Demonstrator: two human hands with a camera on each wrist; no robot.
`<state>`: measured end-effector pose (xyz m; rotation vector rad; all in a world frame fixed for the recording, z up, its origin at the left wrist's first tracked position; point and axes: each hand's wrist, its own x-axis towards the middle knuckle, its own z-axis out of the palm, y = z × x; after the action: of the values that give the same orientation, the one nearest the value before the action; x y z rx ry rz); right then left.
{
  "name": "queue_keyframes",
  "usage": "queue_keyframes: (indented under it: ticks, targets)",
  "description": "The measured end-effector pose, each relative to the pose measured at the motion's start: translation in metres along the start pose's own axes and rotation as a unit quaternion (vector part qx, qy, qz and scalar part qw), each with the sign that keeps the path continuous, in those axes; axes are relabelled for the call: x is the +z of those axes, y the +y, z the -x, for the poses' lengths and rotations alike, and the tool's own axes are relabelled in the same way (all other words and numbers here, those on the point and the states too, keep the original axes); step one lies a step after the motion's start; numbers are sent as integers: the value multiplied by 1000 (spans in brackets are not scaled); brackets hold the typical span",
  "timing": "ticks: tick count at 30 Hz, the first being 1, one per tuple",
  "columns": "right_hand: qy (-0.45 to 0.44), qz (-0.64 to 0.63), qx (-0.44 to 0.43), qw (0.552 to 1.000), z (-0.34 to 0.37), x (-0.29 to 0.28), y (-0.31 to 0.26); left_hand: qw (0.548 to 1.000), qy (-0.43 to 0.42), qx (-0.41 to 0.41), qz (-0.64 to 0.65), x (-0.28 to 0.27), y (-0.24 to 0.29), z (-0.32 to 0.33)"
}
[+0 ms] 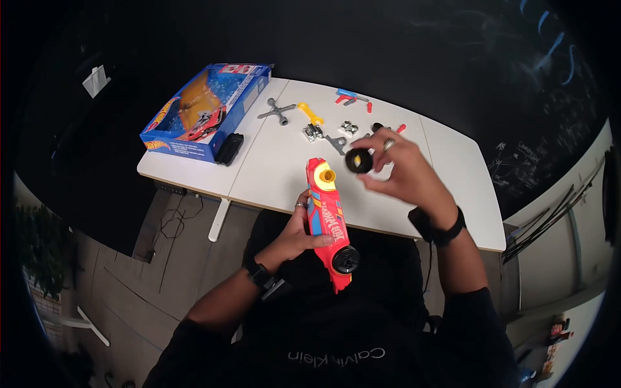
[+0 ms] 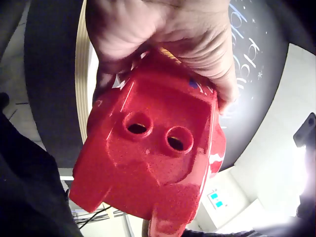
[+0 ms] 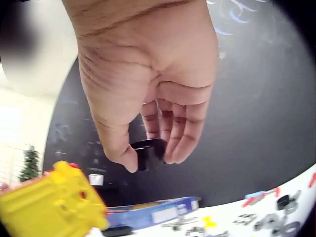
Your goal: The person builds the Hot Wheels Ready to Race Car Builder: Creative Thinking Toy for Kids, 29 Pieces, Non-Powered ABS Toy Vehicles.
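My left hand (image 1: 297, 238) grips a red toy car (image 1: 317, 223) with Hot Wheels lettering, held on its side in front of the table. One black wheel (image 1: 346, 259) sits at the car's near end; at the far end a bare yellow hub (image 1: 328, 176) shows. In the left wrist view, two round holes are visible in the car's red end (image 2: 158, 168). Between thumb and fingertips, my right hand (image 1: 414, 173) pinches a loose black wheel (image 3: 150, 155), apart from the car and right of the hub. The car's yellow underside (image 3: 49, 205) faces the right wrist view.
A blue toy box (image 1: 187, 150) stands at the table's left, a black piece (image 1: 229, 149) beside it. Across the white table (image 1: 272, 174) lie a grey cross wrench (image 1: 278, 111), a yellow wrench (image 1: 310, 114), silver engine parts (image 1: 313, 132) and a blue-and-red toy tool (image 1: 352, 97).
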<state>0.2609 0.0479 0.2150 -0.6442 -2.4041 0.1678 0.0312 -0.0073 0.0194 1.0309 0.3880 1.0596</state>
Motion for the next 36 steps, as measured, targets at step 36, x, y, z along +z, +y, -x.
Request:
queue_keyframes:
  ticks: [36]
  targets:
    - [-194,215,438,851,83,59,229,995,85,5,43,-19,-24,-4]
